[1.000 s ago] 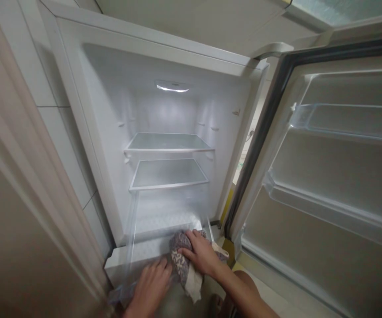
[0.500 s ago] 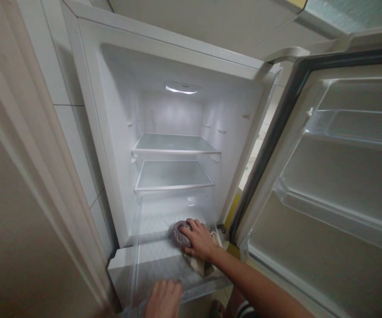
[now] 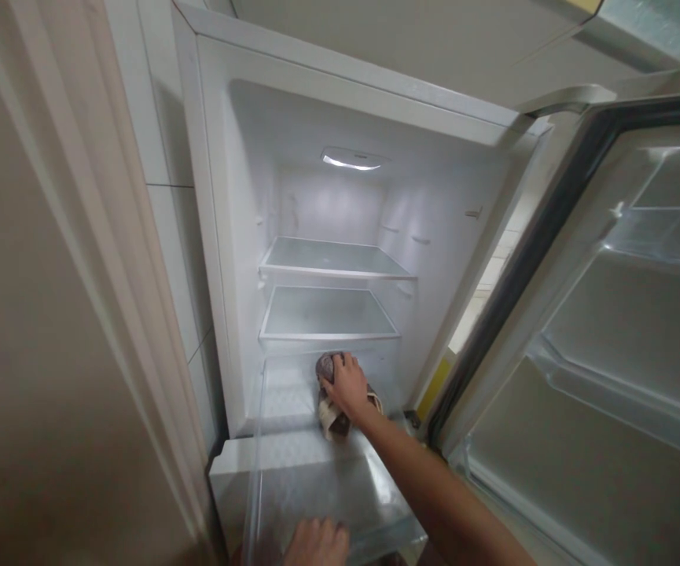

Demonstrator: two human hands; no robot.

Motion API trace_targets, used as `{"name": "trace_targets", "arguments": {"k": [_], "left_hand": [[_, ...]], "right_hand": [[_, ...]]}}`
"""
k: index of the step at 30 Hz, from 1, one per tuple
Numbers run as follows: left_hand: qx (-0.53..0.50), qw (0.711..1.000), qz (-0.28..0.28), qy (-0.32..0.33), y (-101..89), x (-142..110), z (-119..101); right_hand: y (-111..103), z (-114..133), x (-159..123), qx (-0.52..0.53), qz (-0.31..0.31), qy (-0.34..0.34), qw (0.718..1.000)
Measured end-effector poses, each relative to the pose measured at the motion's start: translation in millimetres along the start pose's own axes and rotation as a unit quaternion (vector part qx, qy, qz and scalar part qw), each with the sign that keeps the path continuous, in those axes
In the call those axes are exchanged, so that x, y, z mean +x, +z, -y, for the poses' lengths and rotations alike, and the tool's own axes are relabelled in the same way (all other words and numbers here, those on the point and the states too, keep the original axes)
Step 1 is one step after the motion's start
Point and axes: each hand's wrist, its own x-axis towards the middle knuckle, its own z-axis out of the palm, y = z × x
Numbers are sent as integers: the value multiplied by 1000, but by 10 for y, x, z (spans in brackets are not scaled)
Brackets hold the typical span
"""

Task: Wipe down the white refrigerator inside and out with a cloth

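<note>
A white fridge (image 3: 331, 200) is the biggest thing, and it is wide open. Its door (image 3: 628, 314) swings out on the right side, with clear racks (image 3: 616, 393) on the inside. Low down, a see-through drawer (image 3: 333, 487) is pulled out toward the person. Above it are two flat shelves, a lower shelf (image 3: 328, 312) and an upper shelf (image 3: 331, 253). A bunched-up cloth (image 3: 335, 420), brownish-purple and cream, is inside the drawer, near the back. The right hand (image 3: 348, 385) is on top of it, and its grip is curled around the cloth. The left hand (image 3: 317, 541) is at the front of the drawer; I can't tell if its grip holds the edge. A little lamp (image 3: 351, 163) glows at the top of the fridge.
</note>
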Motion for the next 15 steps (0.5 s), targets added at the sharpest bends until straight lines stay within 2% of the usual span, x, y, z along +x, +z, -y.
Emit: {"name": "trace_targets", "arguments": {"k": [5,9,12,15], "left_hand": [[-6,999,28,-38,28,42,-53],[-3,998,39,-42,-50,-82,32],[-6,998,44,-34,-202,-213,75],[-9,999,46,-24,-381,-292,52]], "right_hand": [[131,630,28,40,24,-84,995],[200,1014,59,70,62,-136,986],[209,1064,47,76,83,-160,981],[190,969,-47,68,122,-214,967]]}}
